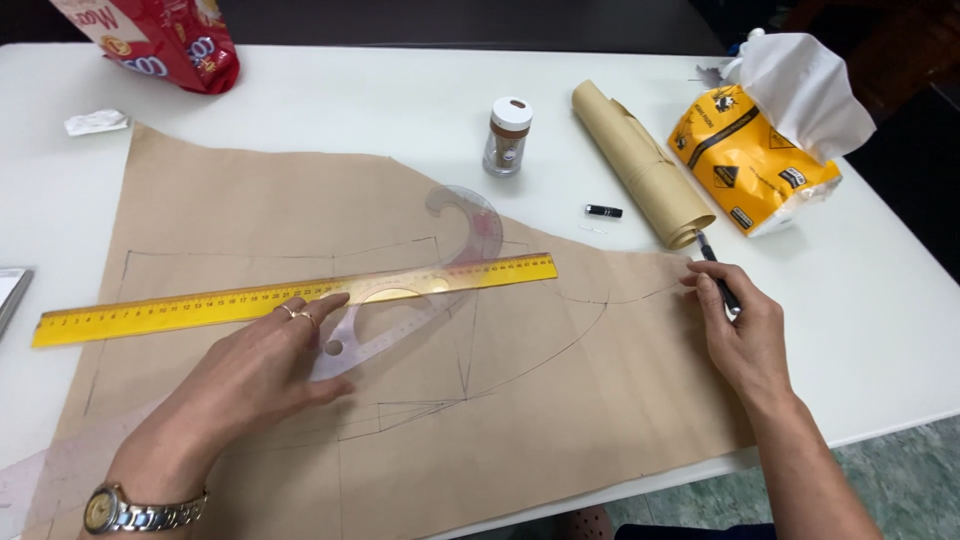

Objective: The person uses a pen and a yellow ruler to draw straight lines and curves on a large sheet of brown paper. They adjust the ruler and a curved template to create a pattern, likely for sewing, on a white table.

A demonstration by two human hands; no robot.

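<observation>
A large sheet of brown pattern paper (250, 200) with pencilled lines lies across the white table (900, 300). On it rests a long yellow ruler (200, 303), crossing over a clear curved ruler (460, 225). My left hand (250, 375), wearing rings and a wristwatch, lies flat with fingers apart, fingertips touching the yellow ruler's lower edge. My right hand (745, 335) rests at the paper's right edge and holds a dark pen (715, 268), its tip pointing away toward the paper roll.
A roll of brown paper (640, 165), a small jar with a white lid (508, 135), a small black cap (603, 211), a yellow tissue pack (755, 150), a red bag (165, 40) and a crumpled white scrap (96, 122) sit on the table.
</observation>
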